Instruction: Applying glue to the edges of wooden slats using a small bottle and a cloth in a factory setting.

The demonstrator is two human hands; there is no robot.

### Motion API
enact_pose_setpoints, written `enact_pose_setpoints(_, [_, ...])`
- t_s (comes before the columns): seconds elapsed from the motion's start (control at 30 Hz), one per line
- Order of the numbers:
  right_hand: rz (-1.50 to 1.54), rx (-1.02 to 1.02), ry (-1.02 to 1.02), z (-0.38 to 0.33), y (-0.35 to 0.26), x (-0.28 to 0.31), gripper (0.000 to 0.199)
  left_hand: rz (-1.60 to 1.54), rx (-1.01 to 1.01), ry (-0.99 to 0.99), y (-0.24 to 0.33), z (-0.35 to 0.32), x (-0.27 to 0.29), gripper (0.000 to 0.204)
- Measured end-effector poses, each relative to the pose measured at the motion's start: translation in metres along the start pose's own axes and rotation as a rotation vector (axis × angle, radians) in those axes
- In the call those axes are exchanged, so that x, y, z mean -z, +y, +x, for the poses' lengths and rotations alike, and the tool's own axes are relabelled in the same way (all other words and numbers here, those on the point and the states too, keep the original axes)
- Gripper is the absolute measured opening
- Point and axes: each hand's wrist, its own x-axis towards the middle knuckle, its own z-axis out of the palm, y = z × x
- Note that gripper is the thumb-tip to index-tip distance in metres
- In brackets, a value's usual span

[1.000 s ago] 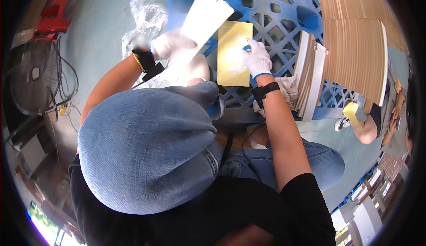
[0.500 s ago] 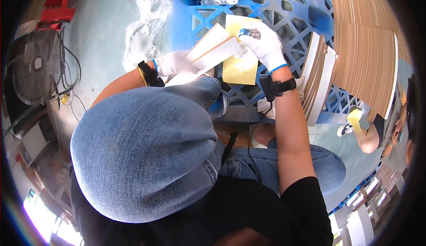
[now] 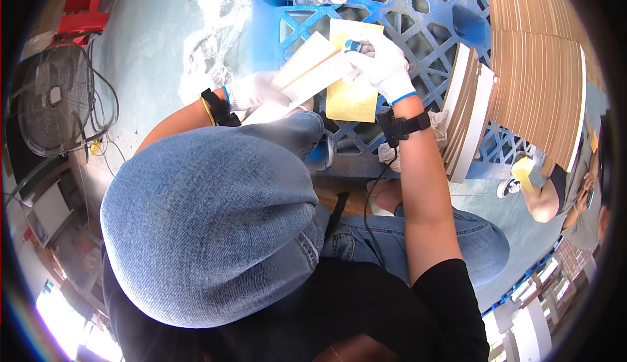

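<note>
Since half a second ago: right hand (image 3: pixel 385 65) risen further over the blue plastic pallet (image 3: pixel 424 29), pale panel tilted more steeply. Item, far left: floor fan (image 3: pixel 55 100), idle on the floor. Item: left hand (image 3: pixel 255 91), gloved, grip closed on the lower end of the pale board (image 3: pixel 307 74), propped on the raised denim knee (image 3: pixel 209 225). Item: yellow sheet (image 3: pixel 353 97) lying on the pallet behind the board. Item: right hand, gloved, pinching a small blue object against the board's upper end. Item, far right: stacked wooden panels (image 3: pixel 535 81). Handling note: likely best to brace the board firmly on the knee while the right hand works
</note>
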Motion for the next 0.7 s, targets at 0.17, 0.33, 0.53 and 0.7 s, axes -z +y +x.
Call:
enact_pose_setpoints(0.17, [-0.1, -0.019, 0.021, -0.0018, -0.0043, -0.0014, 0.049, -0.029, -0.021, -0.001, -0.0033, 0.0006, -0.0002, 0.054])
enact_pose_setpoints(0.33, [-0.038, -0.066, -0.05, -0.001, -0.0073, -0.0003, 0.05, -0.012, -0.037, 0.007, -0.0032, 0.0013, -0.0004, 0.054])
enact_pose_setpoints(0.53, [-0.119, 0.016, -0.017, -0.0026, -0.0103, -0.0011, 0.05, -0.002, 0.017, -0.019, -0.002, 0.0029, 0.0012, 0.059])
enact_pose_setpoints(0.7, [-0.248, -0.013, 0.002, 0.0021, -0.0082, 0.0029, 0.049, -0.088, 0.011, -0.033, -0.0023, 0.0026, 0.0023, 0.06])
